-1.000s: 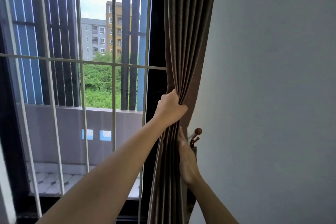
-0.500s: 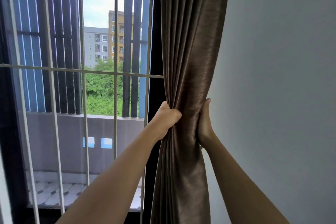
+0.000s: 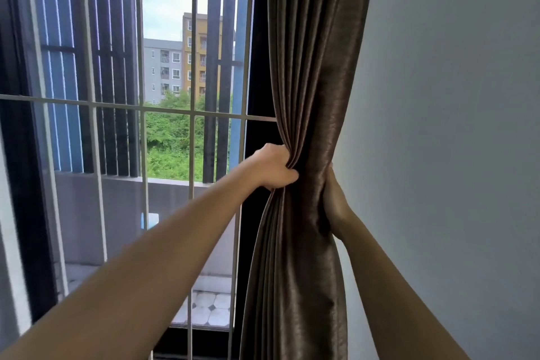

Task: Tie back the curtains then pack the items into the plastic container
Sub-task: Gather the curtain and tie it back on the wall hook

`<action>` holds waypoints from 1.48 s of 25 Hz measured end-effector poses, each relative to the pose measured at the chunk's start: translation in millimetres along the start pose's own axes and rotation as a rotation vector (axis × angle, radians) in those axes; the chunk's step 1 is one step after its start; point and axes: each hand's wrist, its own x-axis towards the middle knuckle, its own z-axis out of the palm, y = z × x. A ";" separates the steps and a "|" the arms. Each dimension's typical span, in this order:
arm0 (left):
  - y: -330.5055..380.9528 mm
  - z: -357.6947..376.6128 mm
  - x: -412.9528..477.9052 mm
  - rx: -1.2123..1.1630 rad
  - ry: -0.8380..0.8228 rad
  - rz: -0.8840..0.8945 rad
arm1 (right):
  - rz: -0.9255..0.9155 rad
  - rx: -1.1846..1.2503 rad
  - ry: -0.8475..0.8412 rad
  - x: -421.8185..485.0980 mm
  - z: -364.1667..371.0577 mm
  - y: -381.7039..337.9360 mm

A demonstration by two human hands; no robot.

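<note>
Brown curtain [image 3: 309,114] was bunched between left hand [image 3: 274,168], fingers clenched on folds, and right hand [image 3: 334,199], fingers hidden behind cloth.

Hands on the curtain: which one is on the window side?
The left hand, fist closed on the curtain's window-side folds. The right hand grips the edge beside the wall.

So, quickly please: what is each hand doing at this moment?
Left hand: closed, gripping the gathered curtain from the window side.
Right hand: against the curtain on the wall side; fingers hidden behind the fabric, so its grip cannot be told.
</note>
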 end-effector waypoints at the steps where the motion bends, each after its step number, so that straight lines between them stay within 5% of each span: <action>1: 4.0 -7.1 0.0 -0.052 -0.051 -0.020 | 0.010 -0.012 0.031 -3.9 4.0 3.3; 18: 21.3 6.2 10.9 -0.130 -0.142 0.110 | -0.156 -0.131 0.354 -27.9 57.4 51.1; 21: 12.1 10.2 2.8 -0.376 -0.187 0.127 | -0.164 -0.201 0.318 -32.2 36.0 56.1; 23: -4.7 20.6 -7.8 -0.763 -0.270 0.182 | -0.168 -0.246 0.298 -38.7 10.5 56.3; 26: -41.3 71.1 -5.7 -1.315 -0.064 0.017 | -0.158 -0.263 0.301 -43.8 -24.3 53.1; 28: -60.5 123.0 6.1 -1.143 0.131 -0.239 | -0.160 -0.224 0.307 -47.0 -43.7 47.7; 31: -73.1 196.8 17.8 -0.557 0.065 -0.257 | -0.155 -0.244 0.305 -45.7 -76.7 45.1; 37: -59.3 272.1 50.4 -0.370 -0.051 -0.351 | -0.159 -0.272 0.288 -42.4 -124.5 37.5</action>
